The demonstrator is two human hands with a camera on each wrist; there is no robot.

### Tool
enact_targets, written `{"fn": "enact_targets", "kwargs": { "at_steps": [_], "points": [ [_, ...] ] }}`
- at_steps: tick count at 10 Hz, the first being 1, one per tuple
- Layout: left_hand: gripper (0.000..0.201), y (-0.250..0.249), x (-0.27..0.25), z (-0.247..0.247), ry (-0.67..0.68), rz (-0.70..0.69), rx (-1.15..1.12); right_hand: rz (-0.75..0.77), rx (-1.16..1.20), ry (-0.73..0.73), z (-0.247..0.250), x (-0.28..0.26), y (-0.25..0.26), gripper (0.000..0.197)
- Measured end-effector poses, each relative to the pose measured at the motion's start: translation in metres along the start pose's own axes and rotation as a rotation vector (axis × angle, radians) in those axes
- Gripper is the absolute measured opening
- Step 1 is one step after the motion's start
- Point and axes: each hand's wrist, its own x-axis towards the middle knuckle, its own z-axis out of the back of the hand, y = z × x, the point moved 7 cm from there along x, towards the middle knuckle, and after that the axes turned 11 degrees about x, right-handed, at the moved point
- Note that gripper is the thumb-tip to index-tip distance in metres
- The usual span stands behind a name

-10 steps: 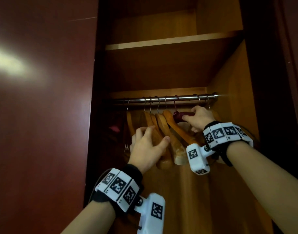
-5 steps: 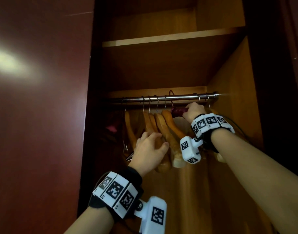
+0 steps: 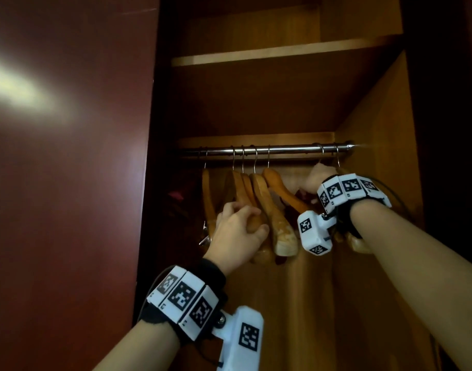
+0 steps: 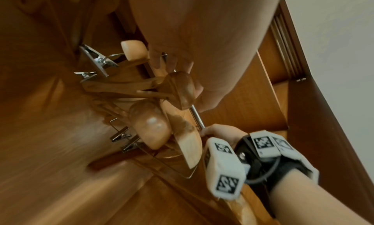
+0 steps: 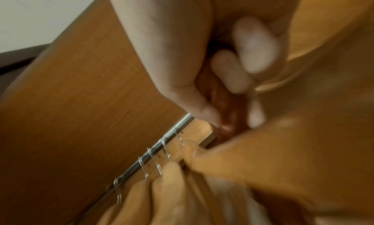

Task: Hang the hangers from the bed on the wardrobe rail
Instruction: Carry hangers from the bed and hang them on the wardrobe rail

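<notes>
Nearest, at 6 o'clock in the head view, the left forearm rises from the bottom edge, wearing a band of white marker tiles (image 3: 182, 298) with a white camera block hanging under it. Above it, near the centre, the left hand (image 3: 236, 232) has its grip curled round the lower arm of one wooden hanger, thumb on the right side and fingers wrapped over the left.

At 3 o'clock the right forearm comes in, carrying its own marker band (image 3: 348, 190). The right hand (image 3: 319, 178) is raised just under the rail; in the right wrist view its thumb and fingers pinch a dark reddish hanger (image 5: 224, 116), though that picture is blurred.

Behind the hands, a bunch of wooden hangers (image 3: 259, 199) hangs close together by wire hooks from the wardrobe rail (image 3: 283, 149), which runs across at 12 o'clock. Two more hooks sit near the rail's right end.

Farthest up, a wooden shelf (image 3: 283, 53) crosses the wardrobe. The dark red door (image 3: 69, 183) fills 9 o'clock.
</notes>
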Motion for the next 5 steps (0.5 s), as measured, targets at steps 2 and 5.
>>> {"fn": "enact_targets", "kwargs": {
  "at_steps": [2,5],
  "points": [
    [0.049,0.005,-0.011,0.000,-0.023,0.039,-0.104,0.073,0.013,0.148,0.004,-0.061,-0.010,0.024],
    [0.064,0.011,-0.032,-0.010,0.006,0.102,-0.268,0.005,-0.300,0.208,0.013,-0.097,-0.011,0.019]
  ]
}}
